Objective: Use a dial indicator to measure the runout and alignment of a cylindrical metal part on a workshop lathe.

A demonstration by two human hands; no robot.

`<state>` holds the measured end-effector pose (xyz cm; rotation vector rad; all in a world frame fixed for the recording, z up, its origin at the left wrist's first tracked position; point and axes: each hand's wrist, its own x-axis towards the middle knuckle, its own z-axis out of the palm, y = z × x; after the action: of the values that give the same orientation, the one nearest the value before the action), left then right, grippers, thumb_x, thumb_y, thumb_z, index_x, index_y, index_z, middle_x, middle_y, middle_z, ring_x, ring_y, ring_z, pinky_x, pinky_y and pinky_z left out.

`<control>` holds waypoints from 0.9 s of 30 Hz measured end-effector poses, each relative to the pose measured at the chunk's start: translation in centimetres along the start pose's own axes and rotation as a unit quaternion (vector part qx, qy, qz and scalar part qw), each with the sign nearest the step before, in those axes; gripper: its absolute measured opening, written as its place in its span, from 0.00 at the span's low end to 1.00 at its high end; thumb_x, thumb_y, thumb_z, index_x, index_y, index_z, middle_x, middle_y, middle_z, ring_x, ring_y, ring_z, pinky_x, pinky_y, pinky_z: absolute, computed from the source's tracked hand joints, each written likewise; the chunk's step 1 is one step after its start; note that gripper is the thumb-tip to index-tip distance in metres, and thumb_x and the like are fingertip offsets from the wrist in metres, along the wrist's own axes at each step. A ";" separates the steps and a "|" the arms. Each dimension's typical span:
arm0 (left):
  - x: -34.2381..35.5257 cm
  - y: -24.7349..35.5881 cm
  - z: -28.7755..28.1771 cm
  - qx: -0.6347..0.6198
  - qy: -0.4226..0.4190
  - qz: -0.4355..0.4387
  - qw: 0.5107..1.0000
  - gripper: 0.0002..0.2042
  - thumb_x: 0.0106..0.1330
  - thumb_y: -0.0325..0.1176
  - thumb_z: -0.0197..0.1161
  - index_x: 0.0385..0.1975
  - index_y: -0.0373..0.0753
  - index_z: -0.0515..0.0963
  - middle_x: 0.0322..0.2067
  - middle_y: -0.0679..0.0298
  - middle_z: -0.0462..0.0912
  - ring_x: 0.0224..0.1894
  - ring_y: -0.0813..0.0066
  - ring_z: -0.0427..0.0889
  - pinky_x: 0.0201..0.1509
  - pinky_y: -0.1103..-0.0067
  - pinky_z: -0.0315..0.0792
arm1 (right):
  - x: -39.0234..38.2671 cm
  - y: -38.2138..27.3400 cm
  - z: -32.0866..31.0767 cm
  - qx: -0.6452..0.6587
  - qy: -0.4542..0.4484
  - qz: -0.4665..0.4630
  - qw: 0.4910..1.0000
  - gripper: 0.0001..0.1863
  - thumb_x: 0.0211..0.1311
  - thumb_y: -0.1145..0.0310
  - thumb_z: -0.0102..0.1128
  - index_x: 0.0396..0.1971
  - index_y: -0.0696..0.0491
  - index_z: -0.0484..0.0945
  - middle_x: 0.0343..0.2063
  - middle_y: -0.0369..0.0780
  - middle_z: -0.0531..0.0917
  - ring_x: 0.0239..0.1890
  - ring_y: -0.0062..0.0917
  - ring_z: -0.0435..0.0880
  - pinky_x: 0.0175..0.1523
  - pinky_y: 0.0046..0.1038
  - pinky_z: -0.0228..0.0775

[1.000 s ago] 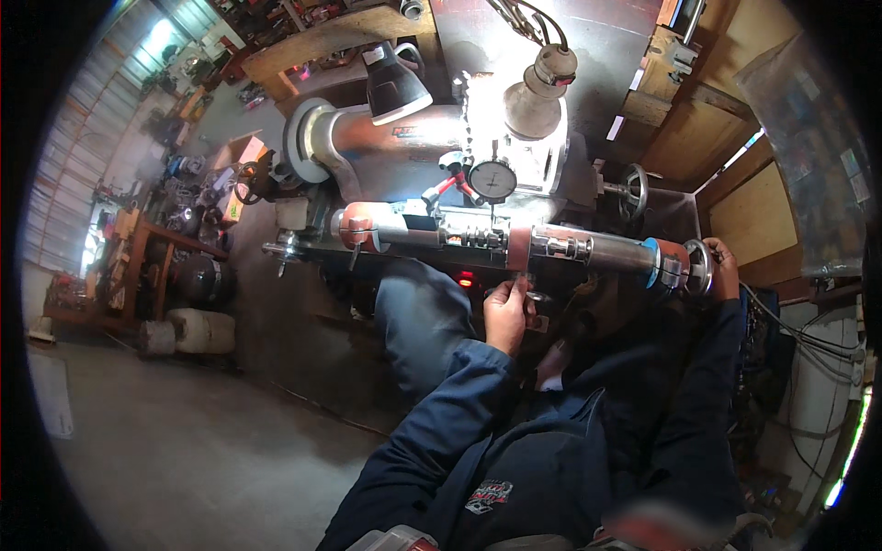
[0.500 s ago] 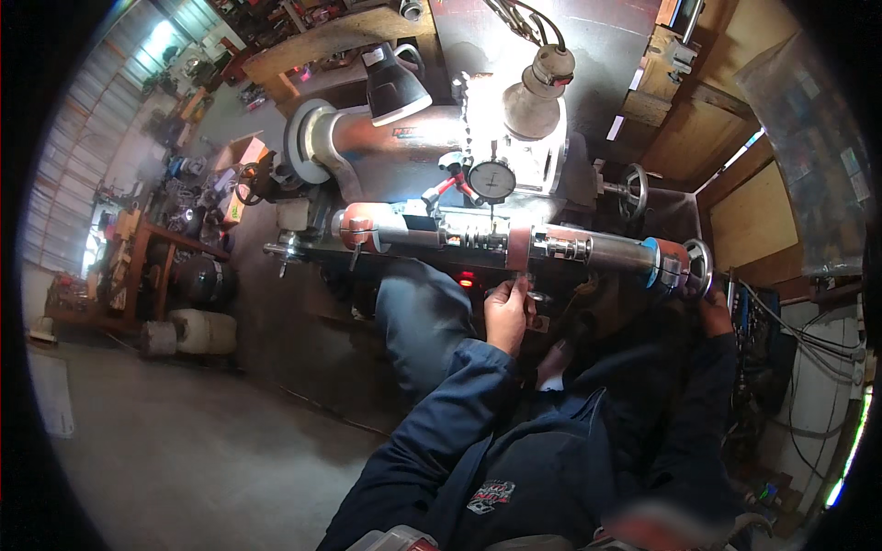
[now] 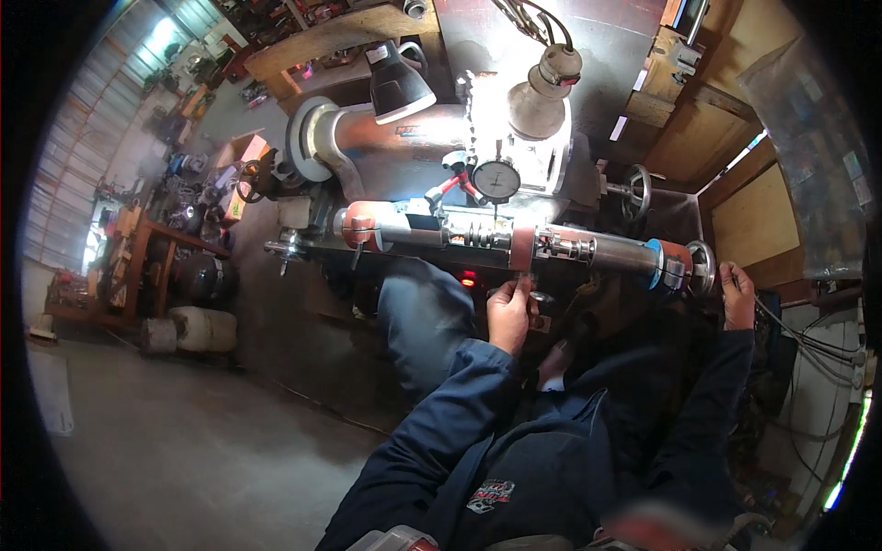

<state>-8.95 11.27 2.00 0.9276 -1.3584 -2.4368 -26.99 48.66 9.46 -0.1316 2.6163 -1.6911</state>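
Observation:
A crankshaft-like metal shaft point(image 3: 473, 235) with collars and lobes lies across the machine bed, carried between a brown left headstock point(image 3: 362, 227) and a brown-and-blue right one point(image 3: 669, 264). Around its middle stands a reddish-brown support point(image 3: 522, 248). Just under that support, my left hand point(image 3: 510, 317) pinches with thumb and fingers; what it grips is hidden. My right hand point(image 3: 738, 296) is raised beside the silver handwheel point(image 3: 703, 267), slightly apart from it, fingers loosely bent and nothing visible in them. A dial gauge point(image 3: 496, 181) on a red-jointed arm point(image 3: 450, 184) points down at the shaft.
Behind the shaft, a work lamp point(image 3: 537, 110) glares beside a large grinding-machine body point(image 3: 395, 142). A black lamp shade point(image 3: 400, 84) hangs above it. Another handwheel point(image 3: 636, 190) stands at the back right. Cables point(image 3: 804, 340) hang at far right; cluttered benches line the left.
My right hand has come off the right handwheel and moved up and to the right. The shaft's collars look turned slightly. My left hand keeps its pinch under the support.

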 end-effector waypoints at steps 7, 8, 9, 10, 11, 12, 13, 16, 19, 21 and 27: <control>0.2 -0.3 -0.2 -0.006 -0.004 -0.001 1.000 0.12 0.72 0.41 0.57 0.31 0.40 0.76 0.14 0.70 0.72 0.12 0.84 0.66 0.15 0.85 0.56 | 3.9 1.1 1.6 -0.040 0.025 -0.030 0.998 0.19 0.69 0.55 0.57 0.37 0.58 0.80 0.30 0.32 0.79 0.36 0.15 0.73 0.44 0.20 0.66; 0.2 -0.3 -0.2 -0.007 -0.007 0.004 1.000 0.12 0.72 0.41 0.57 0.31 0.40 0.76 0.14 0.71 0.72 0.12 0.84 0.66 0.15 0.85 0.56 | 4.6 1.8 1.4 -0.045 -0.004 -0.010 0.999 0.20 0.69 0.53 0.56 0.37 0.58 0.80 0.31 0.33 0.80 0.36 0.17 0.74 0.45 0.21 0.67; 0.1 -0.1 -0.2 -0.008 -0.012 0.009 1.000 0.11 0.72 0.41 0.57 0.31 0.41 0.76 0.14 0.71 0.72 0.12 0.84 0.66 0.15 0.85 0.56 | 5.8 3.7 1.1 -0.045 -0.003 -0.010 0.999 0.20 0.69 0.53 0.56 0.37 0.58 0.80 0.31 0.33 0.80 0.36 0.17 0.74 0.45 0.21 0.67; 0.1 -0.2 0.1 -0.009 -0.016 0.009 1.000 0.11 0.72 0.41 0.57 0.31 0.41 0.76 0.14 0.71 0.72 0.12 0.84 0.66 0.15 0.85 0.56 | 7.3 6.7 0.5 -0.005 -0.037 0.005 0.999 0.19 0.69 0.54 0.56 0.37 0.58 0.80 0.32 0.33 0.81 0.37 0.17 0.75 0.45 0.22 0.68; 0.2 -0.3 0.1 -0.013 -0.012 0.005 1.000 0.12 0.72 0.41 0.57 0.31 0.41 0.76 0.14 0.71 0.72 0.12 0.84 0.66 0.15 0.85 0.56 | 8.1 8.3 0.4 0.037 -0.075 0.020 0.996 0.18 0.69 0.55 0.56 0.37 0.58 0.80 0.33 0.33 0.81 0.37 0.18 0.76 0.45 0.23 0.69; 0.3 -0.3 0.0 -0.016 -0.006 0.001 1.000 0.12 0.72 0.41 0.57 0.30 0.41 0.76 0.14 0.71 0.72 0.12 0.84 0.66 0.15 0.85 0.56 | 7.2 7.6 1.3 0.064 -0.107 -0.023 0.992 0.16 0.69 0.60 0.55 0.37 0.59 0.80 0.33 0.33 0.82 0.35 0.20 0.79 0.43 0.25 0.71; 0.3 -0.4 -0.2 -0.015 -0.005 0.001 1.000 0.12 0.72 0.41 0.57 0.30 0.41 0.76 0.14 0.71 0.72 0.12 0.84 0.66 0.15 0.85 0.56 | 6.8 8.3 1.6 0.065 -0.109 -0.024 0.992 0.16 0.69 0.60 0.55 0.37 0.59 0.80 0.33 0.33 0.82 0.35 0.20 0.79 0.43 0.25 0.71; 0.3 -0.4 -0.1 -0.014 -0.006 -0.006 1.000 0.12 0.72 0.41 0.56 0.30 0.41 0.75 0.14 0.71 0.72 0.12 0.85 0.66 0.14 0.85 0.56 | 5.3 11.3 1.6 0.206 -0.147 0.183 0.950 0.13 0.69 0.61 0.55 0.41 0.57 0.79 0.33 0.34 0.83 0.34 0.18 0.80 0.39 0.25 0.73; 0.2 -0.3 0.1 -0.009 -0.005 -0.004 1.000 0.12 0.72 0.41 0.56 0.29 0.42 0.75 0.15 0.71 0.72 0.12 0.85 0.66 0.14 0.85 0.56 | 3.5 14.0 -0.4 -0.177 -0.113 -0.036 0.977 0.19 0.64 0.57 0.59 0.39 0.61 0.82 0.30 0.35 0.83 0.32 0.22 0.80 0.36 0.29 0.72; 0.0 0.0 -0.1 0.007 -0.004 0.005 1.000 0.12 0.72 0.42 0.56 0.29 0.42 0.75 0.15 0.71 0.72 0.13 0.85 0.66 0.14 0.85 0.57 | 1.1 12.0 -0.9 -0.162 -0.109 0.014 0.981 0.18 0.65 0.59 0.59 0.39 0.61 0.81 0.30 0.34 0.83 0.30 0.22 0.79 0.35 0.29 0.71; 0.1 -0.1 0.0 -0.002 -0.003 -0.006 1.000 0.12 0.72 0.42 0.57 0.30 0.41 0.76 0.14 0.71 0.72 0.12 0.85 0.66 0.14 0.85 0.57 | -2.2 1.4 -2.1 0.013 -0.136 0.040 0.990 0.12 0.68 0.64 0.57 0.36 0.58 0.80 0.26 0.30 0.78 0.22 0.15 0.70 0.27 0.22 0.62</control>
<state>-9.03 11.25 1.85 0.9304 -1.3543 -2.4529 -25.03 51.35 9.01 -0.2341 2.3689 -1.5581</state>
